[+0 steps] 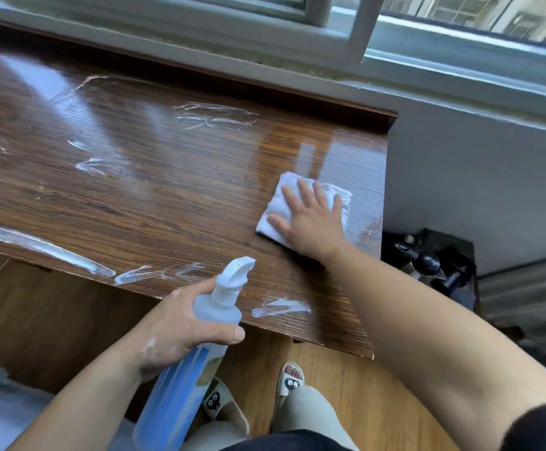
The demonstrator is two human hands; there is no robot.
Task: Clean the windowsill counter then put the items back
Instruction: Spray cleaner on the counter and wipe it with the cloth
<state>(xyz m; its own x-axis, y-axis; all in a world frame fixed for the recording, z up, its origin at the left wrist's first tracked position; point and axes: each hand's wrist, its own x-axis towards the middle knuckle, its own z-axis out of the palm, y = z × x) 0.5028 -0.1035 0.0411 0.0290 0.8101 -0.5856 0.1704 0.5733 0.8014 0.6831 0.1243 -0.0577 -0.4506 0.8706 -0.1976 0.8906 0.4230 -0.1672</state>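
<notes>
The glossy wooden windowsill counter (167, 177) fills the middle of the view, streaked with white foam at the left, centre and front edge. My right hand (310, 219) lies flat, fingers spread, pressing a folded white cloth (284, 196) onto the counter near its right end. My left hand (180, 327) grips a clear spray bottle (210, 320) with a white trigger nozzle and blue label, held just in front of the counter's front edge, nozzle pointing up and right.
A grey window frame (340, 34) and ledge run along the back of the counter. A black object (434, 262) sits on the floor right of the counter by the grey wall. My slippered feet (291, 379) stand on wooden flooring below.
</notes>
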